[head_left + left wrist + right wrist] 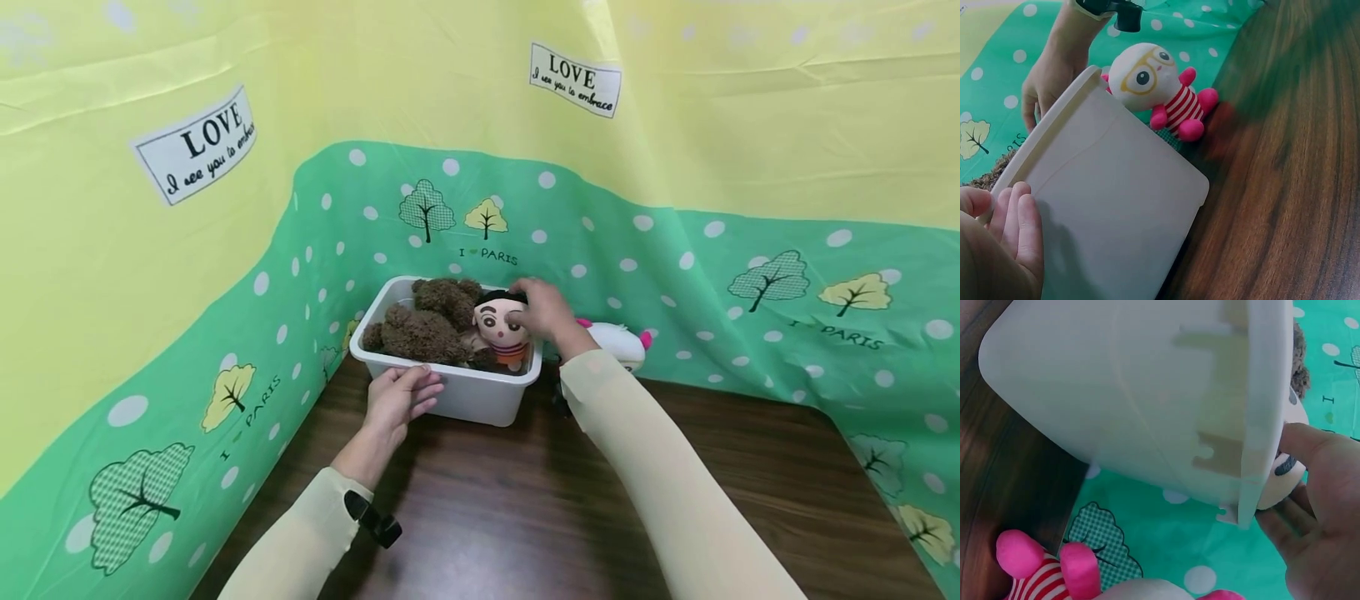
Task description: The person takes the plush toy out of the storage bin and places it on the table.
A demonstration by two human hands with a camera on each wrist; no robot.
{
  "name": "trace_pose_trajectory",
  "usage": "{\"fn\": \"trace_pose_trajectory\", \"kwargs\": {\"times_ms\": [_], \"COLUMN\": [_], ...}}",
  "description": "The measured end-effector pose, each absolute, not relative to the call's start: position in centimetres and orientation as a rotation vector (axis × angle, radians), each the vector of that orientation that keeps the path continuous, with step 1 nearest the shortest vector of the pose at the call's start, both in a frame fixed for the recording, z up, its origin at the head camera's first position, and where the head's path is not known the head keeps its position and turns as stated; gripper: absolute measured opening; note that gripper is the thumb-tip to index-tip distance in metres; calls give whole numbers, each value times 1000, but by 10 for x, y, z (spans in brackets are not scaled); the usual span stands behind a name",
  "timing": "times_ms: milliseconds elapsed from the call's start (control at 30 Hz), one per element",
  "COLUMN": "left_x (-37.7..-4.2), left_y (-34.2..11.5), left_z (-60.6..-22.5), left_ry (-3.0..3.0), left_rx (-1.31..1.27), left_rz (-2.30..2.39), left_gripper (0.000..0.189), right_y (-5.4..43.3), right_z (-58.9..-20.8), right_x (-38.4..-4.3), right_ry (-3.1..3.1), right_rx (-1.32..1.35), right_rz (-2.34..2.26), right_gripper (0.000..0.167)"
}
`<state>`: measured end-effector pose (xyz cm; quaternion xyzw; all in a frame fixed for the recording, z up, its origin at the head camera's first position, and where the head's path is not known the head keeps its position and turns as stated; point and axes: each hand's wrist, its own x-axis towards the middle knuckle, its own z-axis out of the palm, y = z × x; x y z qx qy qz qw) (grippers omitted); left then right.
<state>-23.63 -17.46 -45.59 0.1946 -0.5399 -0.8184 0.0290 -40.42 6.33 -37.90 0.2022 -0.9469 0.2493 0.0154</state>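
Partly within right grip, the doll's head

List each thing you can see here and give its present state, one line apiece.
White bin: upright, open-topped, holding toys.
Brown plush: inside the bin; one toy or two, unclear.
Black-haired doll: in the bin, upright, gripped by its head.
Pink-and-white doll: outside, beside the bin.
Left hand: holding the bin's rim.
Right hand: gripping the black-haired doll.
Cloth: hanging, creased.
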Motion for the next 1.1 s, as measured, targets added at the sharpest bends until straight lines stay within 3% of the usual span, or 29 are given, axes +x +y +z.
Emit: {"fn": "trace_pose_trajectory", "kwargs": {"times_ms": [467, 1100], "left_x": [-237, -233], "left_y": [-170, -169], "left_z": [-455, -453], "left_ry": [-1659, -1679], "left_rx": [617, 651], "left_rz": [-2532, -2519], "left_gripper": [24, 25], "right_y": [72, 111], "right_z": [-353, -276], "right_x": [-394, -362], "right_ry": [-2817, -2697], "right_rx": [701, 774], "right_rz": [822, 831], "right_gripper": [44, 43]}}
